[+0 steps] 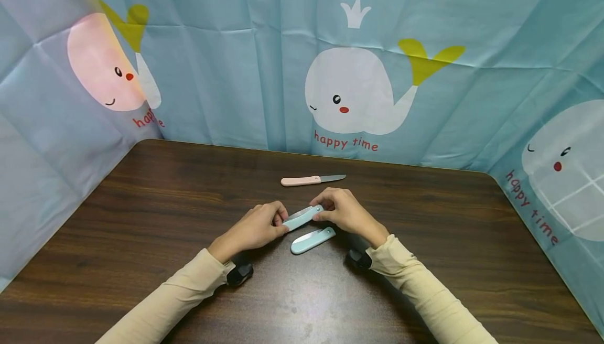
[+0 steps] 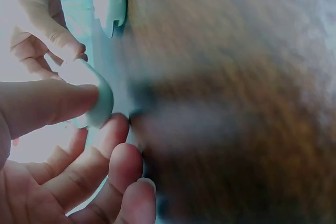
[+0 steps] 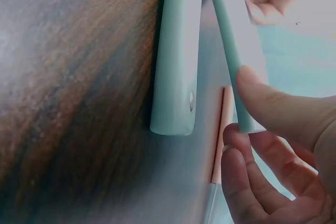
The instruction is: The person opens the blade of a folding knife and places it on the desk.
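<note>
Both hands hold one light-green folding knife [image 1: 300, 219] just above the table, its blade folded along the handle. My left hand [image 1: 257, 224] pinches its left end between thumb and fingers. At the riveted right end, my right hand [image 1: 343, 210] grips it the same way; the right wrist view shows the thumb pressed on the handle of this folding knife [image 3: 239, 51]. Nearer to me a second light-green folding knife [image 1: 313, 240] lies folded on the table. Beyond the hands lies a pink-handled folding knife [image 1: 302, 180], its blade out and pointing right.
The dark wood-grain table [image 1: 141, 218] runs back to a blue curtain [image 1: 217, 82] printed with whales, which hangs behind it and along its sides. A black wrist camera [image 1: 239, 275] sits below the left wrist, another black camera [image 1: 358, 259] below the right.
</note>
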### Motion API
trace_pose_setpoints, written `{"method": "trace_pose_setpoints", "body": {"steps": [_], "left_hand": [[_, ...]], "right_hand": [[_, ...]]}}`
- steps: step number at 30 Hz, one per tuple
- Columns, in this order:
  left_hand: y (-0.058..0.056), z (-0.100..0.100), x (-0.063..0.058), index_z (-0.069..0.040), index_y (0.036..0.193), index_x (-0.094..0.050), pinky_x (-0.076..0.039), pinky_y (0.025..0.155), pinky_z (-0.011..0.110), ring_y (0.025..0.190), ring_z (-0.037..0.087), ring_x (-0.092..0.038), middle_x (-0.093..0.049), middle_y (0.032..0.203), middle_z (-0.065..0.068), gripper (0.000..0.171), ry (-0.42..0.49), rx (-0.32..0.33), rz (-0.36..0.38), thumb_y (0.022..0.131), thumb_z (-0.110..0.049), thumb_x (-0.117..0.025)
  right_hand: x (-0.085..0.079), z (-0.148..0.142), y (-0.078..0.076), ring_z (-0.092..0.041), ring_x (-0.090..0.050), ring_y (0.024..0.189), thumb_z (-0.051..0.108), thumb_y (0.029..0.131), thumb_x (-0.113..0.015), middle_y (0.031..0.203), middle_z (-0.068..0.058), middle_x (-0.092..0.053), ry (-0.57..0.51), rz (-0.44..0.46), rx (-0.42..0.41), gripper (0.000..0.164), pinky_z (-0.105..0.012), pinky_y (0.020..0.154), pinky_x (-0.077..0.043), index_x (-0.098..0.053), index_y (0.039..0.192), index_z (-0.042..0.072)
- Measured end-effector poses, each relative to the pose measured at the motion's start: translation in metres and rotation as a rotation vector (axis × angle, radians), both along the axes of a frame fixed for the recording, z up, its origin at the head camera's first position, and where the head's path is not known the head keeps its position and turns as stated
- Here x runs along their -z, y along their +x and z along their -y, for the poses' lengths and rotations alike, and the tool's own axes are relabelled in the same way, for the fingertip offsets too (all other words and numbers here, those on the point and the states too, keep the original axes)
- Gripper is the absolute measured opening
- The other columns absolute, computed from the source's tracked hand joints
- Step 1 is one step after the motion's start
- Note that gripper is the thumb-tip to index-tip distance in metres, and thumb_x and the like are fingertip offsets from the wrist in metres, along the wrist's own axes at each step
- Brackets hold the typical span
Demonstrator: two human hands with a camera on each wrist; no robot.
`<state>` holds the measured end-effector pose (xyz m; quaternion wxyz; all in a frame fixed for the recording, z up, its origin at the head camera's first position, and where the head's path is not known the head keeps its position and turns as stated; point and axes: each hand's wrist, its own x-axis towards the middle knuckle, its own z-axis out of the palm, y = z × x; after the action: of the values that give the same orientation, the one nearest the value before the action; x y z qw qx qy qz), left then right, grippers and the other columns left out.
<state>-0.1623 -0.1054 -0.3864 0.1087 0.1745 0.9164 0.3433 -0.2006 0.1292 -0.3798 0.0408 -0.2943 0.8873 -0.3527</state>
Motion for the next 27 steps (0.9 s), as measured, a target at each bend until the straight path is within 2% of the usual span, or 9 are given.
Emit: {"method": "trace_pose_setpoints", "body": {"steps": [10, 15, 27], "left_hand": [[0.003, -0.002, -0.006, -0.006, 0.106, -0.061, -0.041, 0.053, 0.023, 0.056, 0.010, -0.050, -0.061, 0.085, 0.002, 0.015, 0.067, -0.016, -0.002, 0.093, -0.012, -0.065], [0.006, -0.005, -0.010, -0.004, 0.109, -0.065, -0.040, 0.057, 0.022, 0.061, 0.009, -0.049, -0.060, 0.082, 0.001, 0.018, 0.089, 0.002, -0.031, 0.094, -0.012, -0.063], [0.015, -0.012, -0.018, -0.002, 0.111, -0.064, -0.042, 0.061, 0.022, 0.068, 0.010, -0.051, -0.062, 0.085, 0.001, 0.020, 0.114, 0.058, -0.033, 0.096, -0.015, -0.064]], "right_hand": [[-0.003, -0.009, 0.007, -0.014, -0.069, 0.083, 0.014, 0.084, -0.079, 0.099, -0.008, -0.074, -0.026, 0.028, 0.052, 0.023, -0.024, 0.074, -0.055, -0.074, 0.104, 0.004], [-0.006, -0.014, 0.014, -0.014, -0.069, 0.084, 0.014, 0.086, -0.078, 0.100, -0.009, -0.074, -0.029, 0.034, 0.066, 0.024, -0.023, 0.074, -0.055, -0.074, 0.107, 0.003], [-0.013, -0.027, 0.035, -0.007, -0.066, 0.079, 0.015, 0.090, -0.074, 0.093, -0.005, -0.074, -0.041, 0.070, 0.058, 0.019, -0.024, 0.071, -0.055, -0.073, 0.106, 0.006]]}}
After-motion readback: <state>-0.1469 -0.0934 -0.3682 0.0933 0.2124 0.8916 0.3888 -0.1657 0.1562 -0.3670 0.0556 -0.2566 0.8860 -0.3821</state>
